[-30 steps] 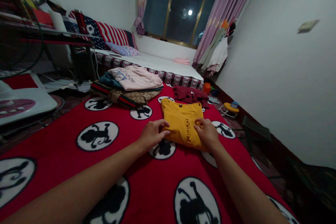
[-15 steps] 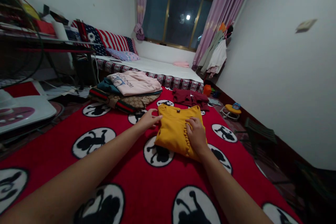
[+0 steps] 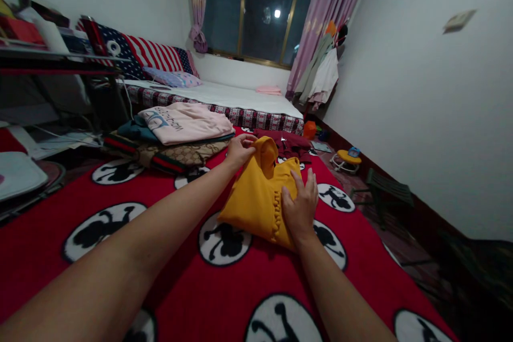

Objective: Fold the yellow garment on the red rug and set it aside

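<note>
A folded yellow top [image 3: 254,195] with a ruffled strip lies on the red patterned blanket [image 3: 176,288]. Its far left corner is lifted and curls up, pinched in the fingers of my left hand [image 3: 241,150]. My right hand [image 3: 300,206] rests with spread fingers on the right side of the top, beside the ruffle. Behind the yellow top lies a dark red garment [image 3: 282,141]. Left of it sits a stack of folded clothes, with a pink printed shirt [image 3: 192,122] uppermost and a brown patterned garment [image 3: 192,156] underneath.
A bed [image 3: 224,95] with a white sheet stands at the back below the window. To the left is a cluttered desk [image 3: 60,61]. A yellow stool [image 3: 348,157] and a dark green stool [image 3: 387,189] stand on the floor at the right.
My left hand has taken the far left corner of the yellow top and raised it. The right hand's fingers have spread. The view has shifted slightly.
</note>
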The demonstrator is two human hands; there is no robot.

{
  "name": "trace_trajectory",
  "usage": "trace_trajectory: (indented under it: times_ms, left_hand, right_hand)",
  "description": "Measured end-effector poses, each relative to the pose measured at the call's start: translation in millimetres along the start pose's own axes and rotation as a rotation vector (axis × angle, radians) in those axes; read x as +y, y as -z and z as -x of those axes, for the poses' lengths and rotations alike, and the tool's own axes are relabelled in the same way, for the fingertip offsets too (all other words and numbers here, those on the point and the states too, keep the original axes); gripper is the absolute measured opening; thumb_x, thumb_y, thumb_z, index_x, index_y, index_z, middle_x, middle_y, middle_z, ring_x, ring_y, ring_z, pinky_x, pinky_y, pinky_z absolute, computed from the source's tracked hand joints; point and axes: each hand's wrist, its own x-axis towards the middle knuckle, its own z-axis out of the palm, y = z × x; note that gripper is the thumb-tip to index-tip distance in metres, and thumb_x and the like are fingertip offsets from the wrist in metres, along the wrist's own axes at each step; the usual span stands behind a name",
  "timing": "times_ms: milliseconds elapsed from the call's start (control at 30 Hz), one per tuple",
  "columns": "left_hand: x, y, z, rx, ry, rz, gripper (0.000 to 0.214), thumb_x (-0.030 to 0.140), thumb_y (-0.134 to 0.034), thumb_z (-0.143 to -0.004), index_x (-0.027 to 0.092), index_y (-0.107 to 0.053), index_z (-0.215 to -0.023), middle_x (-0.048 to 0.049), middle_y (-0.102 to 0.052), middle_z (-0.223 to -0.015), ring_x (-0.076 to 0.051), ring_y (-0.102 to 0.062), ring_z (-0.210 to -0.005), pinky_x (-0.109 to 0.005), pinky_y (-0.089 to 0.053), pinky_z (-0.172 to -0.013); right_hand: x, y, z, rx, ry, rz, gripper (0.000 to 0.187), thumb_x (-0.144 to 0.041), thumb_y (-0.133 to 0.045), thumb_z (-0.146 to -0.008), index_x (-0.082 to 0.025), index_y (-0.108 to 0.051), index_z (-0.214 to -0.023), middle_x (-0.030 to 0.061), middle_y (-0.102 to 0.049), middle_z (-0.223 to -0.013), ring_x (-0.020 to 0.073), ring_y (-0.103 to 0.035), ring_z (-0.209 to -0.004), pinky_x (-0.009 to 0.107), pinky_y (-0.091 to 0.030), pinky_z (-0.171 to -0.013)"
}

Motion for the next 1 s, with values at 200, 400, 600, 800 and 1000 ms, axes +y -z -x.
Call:
trace_trajectory:
  times_ms: [200, 400, 600, 800, 1000]
  left_hand:
    - [-17.4, 1.6, 19.3, 0.032, 0.083, -0.297, 0.044, 0.014, -0.078, -0.057, 0.012, -0.067, -0.1, -0.0131, -0.065, -0.106, -0.032, -0.059, -0.108, -0.045, -0.044, -0.098]
    - [22.2, 3.8, 69.1, -0.148, -0.269, -0.644, 0.033, 0.023, -0.06, -0.083, 0.017, -0.065, -0.115, -0.0122, -0.054, -0.131, -0.027, -0.049, -0.125, -0.037, -0.038, -0.109]
    - [7.9, -0.9, 124.1, -0.247, -0.264, -0.6, 0.054, 0.034, -0.04, -0.096, 0.012, -0.035, -0.146, -0.0165, -0.035, -0.153, -0.025, -0.029, -0.143, -0.04, -0.026, -0.117]
    - [-1.2, -2.2, 131.3, -0.127, -0.274, -0.606, 0.056, 0.033, -0.037, -0.097, 0.006, -0.032, -0.146, -0.0203, -0.027, -0.155, -0.027, -0.02, -0.146, -0.042, -0.023, -0.119]
    - [0.1, -4.1, 130.8, -0.186, -0.29, -0.651, 0.054, 0.035, -0.034, -0.098, 0.007, -0.037, -0.145, -0.0196, -0.033, -0.153, -0.028, -0.028, -0.144, -0.044, -0.025, -0.118]
  right_hand:
    - [6.8, -6.2, -0.6, -0.127, -0.113, -0.011, 0.044, -0.029, -0.054, -0.087, -0.022, -0.06, -0.129, 0.0177, -0.033, -0.152, 0.0348, -0.031, -0.14, 0.054, -0.031, -0.108]
    - [5.5, -3.3, -0.8, -0.056, 0.178, -0.078, 0.038, -0.029, -0.045, -0.091, -0.019, -0.061, -0.124, 0.0105, -0.039, -0.151, 0.0261, -0.027, -0.142, 0.046, -0.028, -0.112]
    - [-14.1, 5.5, -4.3, -0.365, 0.284, 0.069, 0.036, -0.025, -0.033, -0.097, -0.019, -0.069, -0.094, 0.0086, -0.072, -0.093, 0.0196, -0.063, -0.093, 0.03, -0.039, -0.088]
    - [-25.8, -3.1, -42.1, -0.561, 0.376, 0.265, 0.033, -0.028, -0.042, -0.092, -0.021, -0.074, -0.1, 0.0074, -0.072, -0.096, 0.0193, -0.063, -0.088, 0.028, -0.04, -0.077]
    - [-16.2, -16.4, -77.9, -0.698, 0.309, 0.47, 0.043, -0.042, -0.035, -0.096, -0.028, -0.07, -0.117, 0.0104, -0.069, -0.108, 0.0241, -0.064, -0.098, 0.034, -0.044, -0.079]
